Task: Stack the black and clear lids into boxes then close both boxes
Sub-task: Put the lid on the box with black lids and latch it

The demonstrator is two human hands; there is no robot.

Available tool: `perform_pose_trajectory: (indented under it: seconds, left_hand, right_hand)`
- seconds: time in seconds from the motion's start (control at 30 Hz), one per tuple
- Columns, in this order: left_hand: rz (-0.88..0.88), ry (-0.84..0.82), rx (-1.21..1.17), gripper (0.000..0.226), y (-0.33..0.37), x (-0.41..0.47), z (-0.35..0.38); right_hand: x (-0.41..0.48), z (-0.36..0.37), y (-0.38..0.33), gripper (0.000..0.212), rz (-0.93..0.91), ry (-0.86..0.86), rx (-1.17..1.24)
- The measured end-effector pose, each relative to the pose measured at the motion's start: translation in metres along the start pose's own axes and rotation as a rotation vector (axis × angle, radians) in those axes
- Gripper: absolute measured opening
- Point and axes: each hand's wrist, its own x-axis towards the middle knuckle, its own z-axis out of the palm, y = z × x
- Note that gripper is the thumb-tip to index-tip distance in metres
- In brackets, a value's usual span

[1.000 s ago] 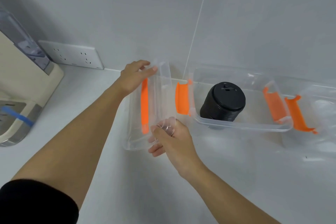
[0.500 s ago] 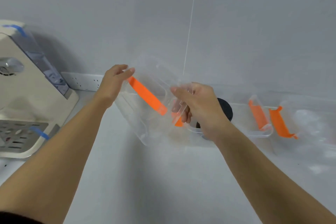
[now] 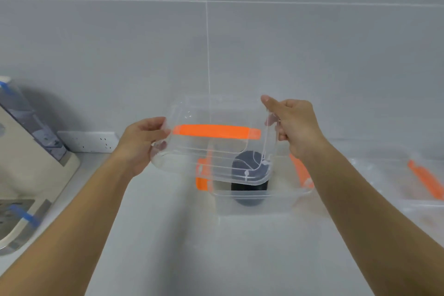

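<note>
A clear box cover with an orange handle (image 3: 216, 131) hangs in the air, held level between my left hand (image 3: 141, 143) at its left edge and my right hand (image 3: 292, 122) at its right edge. Below it stands an open clear box (image 3: 283, 196) with orange clasps, and a stack of black lids (image 3: 249, 175) sits inside, partly seen through the cover. A second clear box (image 3: 408, 182) with an orange clasp lies at the far right; what it holds is too blurred to tell.
A beige appliance (image 3: 28, 163) with blue tape stands at the left on the white counter (image 3: 180, 247). A wall socket strip (image 3: 89, 142) sits behind my left wrist. The grey tiled wall rises close behind the boxes.
The cover, which stood on edge on the counter, was lifted and turned level, and now sits over the box with black lids. My right hand shifted from its near edge to its right edge.
</note>
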Motion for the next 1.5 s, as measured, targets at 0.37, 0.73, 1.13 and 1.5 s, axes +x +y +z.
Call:
perform_pose_trajectory:
  seconds: [0.37, 0.73, 1.13, 1.5]
  left_hand:
    - [-0.041, 0.108, -0.056, 0.012, -0.015, -0.023, 0.062]
    - [0.039, 0.264, -0.014, 0.026, -0.040, -0.029, 0.098]
    - [0.046, 0.311, 0.297, 0.017, -0.062, -0.034, 0.109]
    - [0.057, 0.281, 0.441, 0.024, -0.078, -0.027, 0.106]
  right_hand:
    - [0.012, -0.037, 0.020, 0.039, 0.061, 0.067, 0.059]
    - [0.019, -0.065, 0.062, 0.034, -0.013, 0.111, -0.175]
    - [0.010, -0.073, 0.094, 0.033, -0.084, 0.103, -0.585]
    - [0.010, -0.073, 0.102, 0.026, -0.052, 0.059, -0.740]
